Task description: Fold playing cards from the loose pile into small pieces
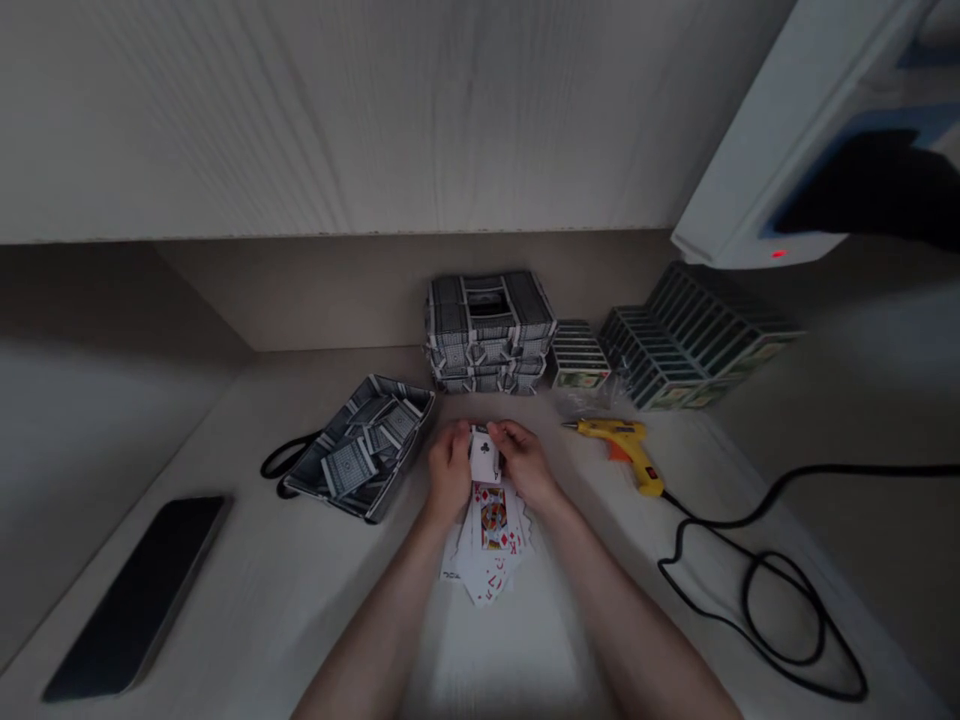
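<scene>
Between my two hands is a playing card [484, 458], an ace of clubs, face up. My left hand [449, 465] grips its left side and my right hand [523, 462] its right side, fingers closed near the far edge. Whether more cards lie under it I cannot tell. Just below, loose playing cards [491, 580] lie fanned face up on the table, a king of diamonds [494, 518] on top. Left of my left hand, an open box made of patterned cards [367, 510] holds several folded card pieces [349, 468].
A card-built box with a slot [487, 300] stands at the back, beside several stacked card packs [667, 350]. A yellow glue gun [619, 440] lies right, its black cable [750, 600] looping over the table. A phone [139, 600] lies left. A white panel [375, 120] overhangs the back.
</scene>
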`<state>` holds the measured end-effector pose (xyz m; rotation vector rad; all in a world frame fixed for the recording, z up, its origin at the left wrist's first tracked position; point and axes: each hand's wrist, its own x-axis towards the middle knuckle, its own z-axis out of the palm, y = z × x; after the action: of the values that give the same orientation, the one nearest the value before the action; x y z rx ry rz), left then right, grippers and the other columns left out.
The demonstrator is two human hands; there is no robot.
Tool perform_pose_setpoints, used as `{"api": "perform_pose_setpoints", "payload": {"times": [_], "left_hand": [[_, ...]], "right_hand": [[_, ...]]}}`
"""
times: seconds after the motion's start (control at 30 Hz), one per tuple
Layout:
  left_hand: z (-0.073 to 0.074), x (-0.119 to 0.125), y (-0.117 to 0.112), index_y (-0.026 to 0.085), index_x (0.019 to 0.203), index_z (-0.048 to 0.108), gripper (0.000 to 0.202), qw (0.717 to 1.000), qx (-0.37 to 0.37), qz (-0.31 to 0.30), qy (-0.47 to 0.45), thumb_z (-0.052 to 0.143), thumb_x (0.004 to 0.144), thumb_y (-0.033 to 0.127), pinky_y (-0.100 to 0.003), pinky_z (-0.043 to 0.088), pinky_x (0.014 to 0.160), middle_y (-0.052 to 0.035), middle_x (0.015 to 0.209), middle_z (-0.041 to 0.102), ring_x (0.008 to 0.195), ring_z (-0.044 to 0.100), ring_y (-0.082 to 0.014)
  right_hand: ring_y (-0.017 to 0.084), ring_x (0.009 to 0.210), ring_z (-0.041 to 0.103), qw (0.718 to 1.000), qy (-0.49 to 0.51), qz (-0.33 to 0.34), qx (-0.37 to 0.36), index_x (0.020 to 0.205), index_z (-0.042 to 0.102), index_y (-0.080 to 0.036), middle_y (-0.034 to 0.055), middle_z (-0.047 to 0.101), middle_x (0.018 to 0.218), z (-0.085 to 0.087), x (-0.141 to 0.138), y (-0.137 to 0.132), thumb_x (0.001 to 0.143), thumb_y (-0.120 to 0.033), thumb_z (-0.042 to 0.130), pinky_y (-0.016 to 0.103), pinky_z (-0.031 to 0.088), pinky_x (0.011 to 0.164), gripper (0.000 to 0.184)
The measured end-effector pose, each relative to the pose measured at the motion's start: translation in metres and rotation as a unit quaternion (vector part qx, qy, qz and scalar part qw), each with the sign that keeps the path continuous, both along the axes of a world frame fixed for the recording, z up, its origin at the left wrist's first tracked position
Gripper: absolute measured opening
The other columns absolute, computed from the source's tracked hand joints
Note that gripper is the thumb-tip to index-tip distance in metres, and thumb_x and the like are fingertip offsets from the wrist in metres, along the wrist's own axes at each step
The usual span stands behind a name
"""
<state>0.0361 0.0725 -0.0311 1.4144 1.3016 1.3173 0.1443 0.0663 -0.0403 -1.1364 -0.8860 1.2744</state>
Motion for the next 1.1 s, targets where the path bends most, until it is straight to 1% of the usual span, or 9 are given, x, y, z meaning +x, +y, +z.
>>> {"api": "perform_pose_setpoints", "payload": {"times": [0.07,0.13,0.3,0.4,0.53,0.7,0.8,0.9,1.1], "left_hand": [[-0.002,0.002,0.000,0.015,0.064,0.056,0.039,0.999,-0.016,0.010,0.037,0.038,0.084,0.043,-0.022,0.037,0.054,-0.0006,0.060,0.055,0.058,0.049,-0.0118],[-0.002,0.003,-0.001,0.015,0.061,0.054,0.040,0.997,-0.017,0.004,0.075,0.041,0.083,0.046,-0.021,0.034,0.051,0.0009,0.055,0.052,0.055,0.046,-0.0108],[0.000,0.004,-0.001,0.016,0.065,0.057,0.037,0.991,-0.001,-0.002,0.136,0.043,0.083,0.044,-0.020,0.032,0.049,0.0018,0.057,0.053,0.054,0.046,-0.0095],[-0.001,0.004,0.000,0.016,0.067,0.057,0.036,0.990,0.016,-0.009,0.141,0.041,0.084,0.042,-0.020,0.032,0.050,0.0015,0.058,0.055,0.055,0.047,-0.0096],[-0.003,0.003,0.000,0.016,0.067,0.057,0.035,0.989,0.030,-0.006,0.148,0.040,0.085,0.040,-0.020,0.034,0.052,0.0017,0.058,0.055,0.056,0.049,-0.0097],[-0.001,0.004,-0.003,0.015,0.071,0.059,0.035,0.982,0.050,0.007,0.180,0.038,0.087,0.037,-0.020,0.034,0.053,0.0002,0.060,0.057,0.055,0.050,-0.0103],[0.000,0.004,-0.006,0.015,0.071,0.060,0.035,0.970,0.061,0.031,0.234,0.037,0.088,0.035,-0.021,0.032,0.052,-0.0012,0.061,0.059,0.053,0.050,-0.0106],[0.001,0.004,-0.008,0.016,0.073,0.061,0.033,0.953,0.077,0.041,0.289,0.037,0.089,0.033,-0.022,0.030,0.052,-0.0024,0.062,0.061,0.053,0.051,-0.0109],[0.003,0.001,-0.011,0.016,0.078,0.062,0.029,0.921,0.145,0.045,0.358,0.038,0.089,0.029,-0.023,0.033,0.056,-0.0051,0.069,0.064,0.060,0.055,-0.0132]], "right_hand": [[0.010,0.049,0.037,1.000,-0.020,-0.011,0.003,0.065,0.055,-0.018,-0.0043,0.045,0.054,0.002,-0.001,-0.001,0.068,-0.051,0.060,0.023,0.029,0.046,0.034],[0.010,0.050,0.038,0.999,-0.043,-0.017,0.008,0.067,0.056,-0.018,-0.0037,0.047,0.056,0.004,-0.002,-0.002,0.069,-0.051,0.059,0.023,0.030,0.047,0.033],[0.010,0.051,0.039,0.997,-0.071,-0.011,0.025,0.069,0.057,-0.018,-0.0033,0.048,0.056,0.006,-0.001,-0.003,0.069,-0.051,0.058,0.023,0.030,0.048,0.033],[0.010,0.051,0.040,0.997,-0.066,-0.001,0.027,0.069,0.057,-0.019,-0.0032,0.049,0.057,0.005,-0.001,-0.003,0.069,-0.050,0.059,0.023,0.030,0.048,0.031],[0.010,0.049,0.037,0.998,-0.055,0.002,0.016,0.067,0.056,-0.020,-0.0042,0.046,0.054,0.006,-0.001,-0.003,0.067,-0.048,0.062,0.022,0.029,0.045,0.029],[0.009,0.052,0.040,0.999,-0.042,0.004,0.004,0.066,0.058,-0.020,-0.0036,0.050,0.058,0.009,-0.001,-0.003,0.064,-0.044,0.065,0.021,0.030,0.046,0.025],[0.010,0.055,0.043,0.999,-0.045,0.006,0.011,0.067,0.061,-0.019,-0.0028,0.054,0.061,0.009,0.000,-0.003,0.063,-0.040,0.065,0.021,0.031,0.049,0.021],[0.010,0.055,0.045,0.999,-0.035,0.011,0.005,0.065,0.062,-0.019,-0.0030,0.055,0.061,0.008,0.000,-0.002,0.063,-0.038,0.065,0.021,0.032,0.050,0.019],[0.010,0.055,0.045,1.000,0.010,0.024,-0.006,0.063,0.059,-0.019,-0.0033,0.053,0.059,0.012,0.000,-0.006,0.060,-0.039,0.068,0.022,0.035,0.051,0.022]]}}
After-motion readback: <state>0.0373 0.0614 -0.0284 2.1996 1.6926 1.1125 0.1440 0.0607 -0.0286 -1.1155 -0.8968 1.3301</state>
